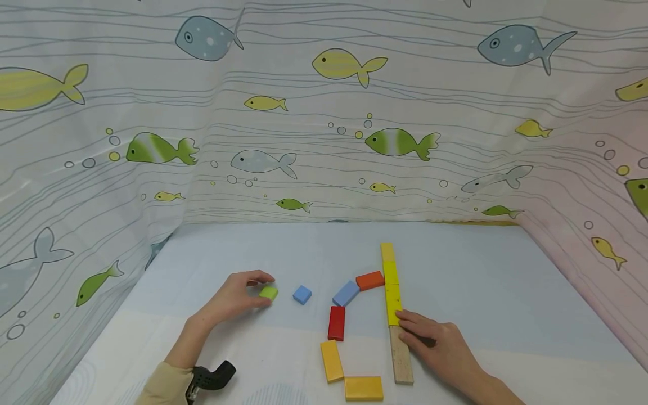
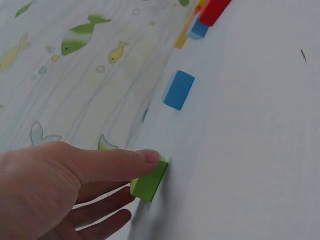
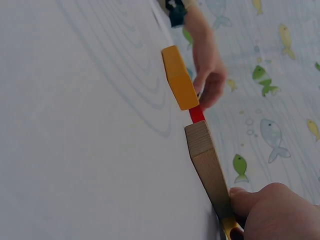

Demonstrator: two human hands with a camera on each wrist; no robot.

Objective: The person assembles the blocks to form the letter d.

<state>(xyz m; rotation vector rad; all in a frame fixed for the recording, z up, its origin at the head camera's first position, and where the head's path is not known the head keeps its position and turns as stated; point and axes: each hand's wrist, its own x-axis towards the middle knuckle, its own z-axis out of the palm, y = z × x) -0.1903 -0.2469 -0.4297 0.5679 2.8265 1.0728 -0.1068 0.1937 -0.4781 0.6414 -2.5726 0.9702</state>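
Note:
My left hand (image 1: 234, 296) pinches a small green block (image 1: 269, 292) on the left part of the table; in the left wrist view the thumb lies along the green block (image 2: 151, 181) and the other fingers are behind it. Just to its right sits a small blue block (image 1: 302, 295). My right hand (image 1: 439, 344) rests beside a straight row of blocks, its fingertips touching the right side where a bright yellow block (image 1: 393, 306) meets a long plain wooden block (image 1: 401, 355). In the right wrist view, the thumb is against the row's side.
Left of the row, blocks form a curve: an orange-red block (image 1: 370, 280), a light blue block (image 1: 346, 293), a red block (image 1: 336, 323), then two orange-yellow ones, the last (image 1: 363, 388) near the front. A fish-patterned curtain (image 1: 324, 129) surrounds the white table (image 1: 481, 281).

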